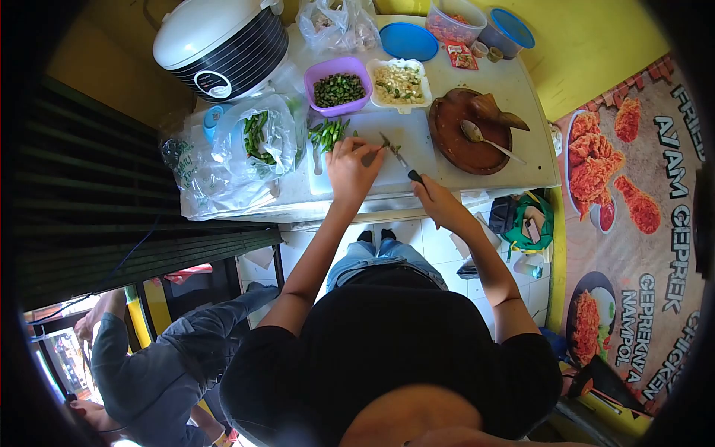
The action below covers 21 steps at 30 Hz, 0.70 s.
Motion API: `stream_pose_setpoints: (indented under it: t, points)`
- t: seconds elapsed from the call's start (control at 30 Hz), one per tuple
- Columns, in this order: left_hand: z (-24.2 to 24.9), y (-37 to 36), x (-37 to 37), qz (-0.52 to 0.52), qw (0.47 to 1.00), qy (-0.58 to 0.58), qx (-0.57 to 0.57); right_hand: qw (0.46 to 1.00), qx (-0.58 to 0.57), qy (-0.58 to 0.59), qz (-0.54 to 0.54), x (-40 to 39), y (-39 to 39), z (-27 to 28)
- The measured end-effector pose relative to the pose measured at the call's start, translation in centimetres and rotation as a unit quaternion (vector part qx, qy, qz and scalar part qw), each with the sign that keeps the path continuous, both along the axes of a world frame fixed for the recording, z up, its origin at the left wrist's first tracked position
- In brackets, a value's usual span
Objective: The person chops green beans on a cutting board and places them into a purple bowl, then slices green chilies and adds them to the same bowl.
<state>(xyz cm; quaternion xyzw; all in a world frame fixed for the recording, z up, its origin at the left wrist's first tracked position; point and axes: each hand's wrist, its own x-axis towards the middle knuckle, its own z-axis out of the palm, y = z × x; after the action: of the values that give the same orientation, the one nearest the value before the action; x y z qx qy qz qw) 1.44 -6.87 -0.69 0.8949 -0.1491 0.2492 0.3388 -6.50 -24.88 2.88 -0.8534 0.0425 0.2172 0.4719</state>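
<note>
Knife (397, 155), tip up-left, diagonal.

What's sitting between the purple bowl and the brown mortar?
A white tray of chopped pale bits lies between the purple bowl and the mortar, in the head view.

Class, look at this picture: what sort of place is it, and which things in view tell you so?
Probably a small fried-chicken food stall's prep counter. A fried-chicken banner hangs at the side, a rice cooker stands on the counter, and the right hand holds a knife over green chillies.
</note>
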Motion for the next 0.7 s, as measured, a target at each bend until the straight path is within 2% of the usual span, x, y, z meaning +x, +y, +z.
stream_pose_setpoints:
  t: [0.17,0.33,0.47,0.53,0.7]
  points:
    - [0.3,-1.2,0.7,-0.047,0.998,0.037,0.019,0.998,0.029,-0.037,-0.040,0.0,-1.9,-0.2]
    - [2.2,0.5,0.4,-0.041,0.998,0.028,0.027,0.992,0.064,-0.047,-0.094,-0.4,-2.7,0.9]
    - [1.4,2.5,0.2,0.028,0.999,0.005,0.044,0.998,0.033,-0.009,-0.050,-0.9,-1.7,0.9]
    - [1.4,2.8,-0.1,0.050,0.997,0.009,0.057,0.997,0.043,-0.058,-0.002,-1.1,-1.0,0.3]
    - [1.2,2.8,0.5,0.079,0.995,0.009,0.062,0.998,0.009,-0.061,0.003,-0.2,-0.8,-0.4]
